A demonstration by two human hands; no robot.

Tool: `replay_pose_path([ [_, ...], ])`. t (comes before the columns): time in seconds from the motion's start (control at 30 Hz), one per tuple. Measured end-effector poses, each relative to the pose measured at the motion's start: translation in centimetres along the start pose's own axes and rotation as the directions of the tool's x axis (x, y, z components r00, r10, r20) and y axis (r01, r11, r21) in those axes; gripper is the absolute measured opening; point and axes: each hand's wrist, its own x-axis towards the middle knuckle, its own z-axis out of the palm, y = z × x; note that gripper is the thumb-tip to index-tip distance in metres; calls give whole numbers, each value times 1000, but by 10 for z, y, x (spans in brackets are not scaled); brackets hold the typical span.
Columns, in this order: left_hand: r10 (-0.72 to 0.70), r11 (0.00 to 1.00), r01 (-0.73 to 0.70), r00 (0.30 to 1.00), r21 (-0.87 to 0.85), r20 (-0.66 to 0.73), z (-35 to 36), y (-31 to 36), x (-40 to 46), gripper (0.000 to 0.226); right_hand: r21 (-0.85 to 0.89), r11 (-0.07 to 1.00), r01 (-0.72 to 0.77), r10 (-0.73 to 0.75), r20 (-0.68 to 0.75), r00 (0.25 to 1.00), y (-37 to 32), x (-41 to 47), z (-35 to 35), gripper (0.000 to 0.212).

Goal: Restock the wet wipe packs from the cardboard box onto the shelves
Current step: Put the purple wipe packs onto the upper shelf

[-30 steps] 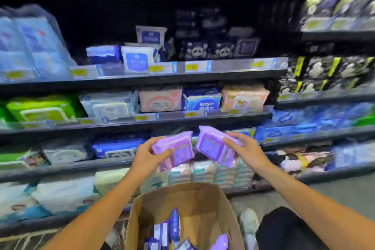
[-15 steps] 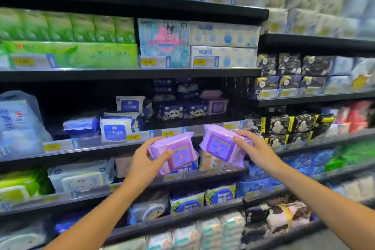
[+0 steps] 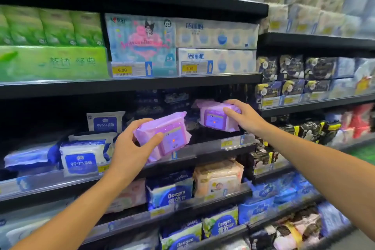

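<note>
Putting two purple wet wipe packs on the dark middle shelf [image 3: 203,146] is the job now. In the head view, the right hand [image 3: 243,116] grips one purple pack [image 3: 213,116] far in, over the shelf, near the dark panda packs [image 3: 174,99]. The left hand [image 3: 129,148] grips the other purple pack [image 3: 168,136] nearer, just in front of the shelf edge. Set each pack flat, label facing out. Slide them back gently, so the blue and white packs [image 3: 81,160] on the left do not get bumped.
</note>
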Motion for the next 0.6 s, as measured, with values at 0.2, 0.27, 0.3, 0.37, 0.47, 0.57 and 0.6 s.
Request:
replay_pose_path([
  [0.2,26,997,-30,998,65,60,10,-15,6,38,-635,759,142,129,360,924,64,41,17,44],
  [0.27,32,998,-36,996,58,80,16,-17,10,38,-650,748,131,137,345,929,72,44,22,48],
  [0.3,32,998,-36,996,51,89,18,-19,13,39,-593,800,97,121,317,941,76,47,24,47],
  [0.37,31,999,-35,995,33,99,24,-20,18,37,-488,873,-25,162,242,957,79,53,22,41],
  [0.47,33,999,-33,993,0,109,33,-20,24,39,-559,828,-31,247,315,916,77,66,24,95],
  [0.57,30,999,-27,993,-26,117,40,-21,30,39,-667,745,0,285,318,904,80,76,33,92],
  [0.6,28,999,-25,992,-25,120,42,-22,32,37,-678,735,7,279,312,908,80,77,33,88],
])
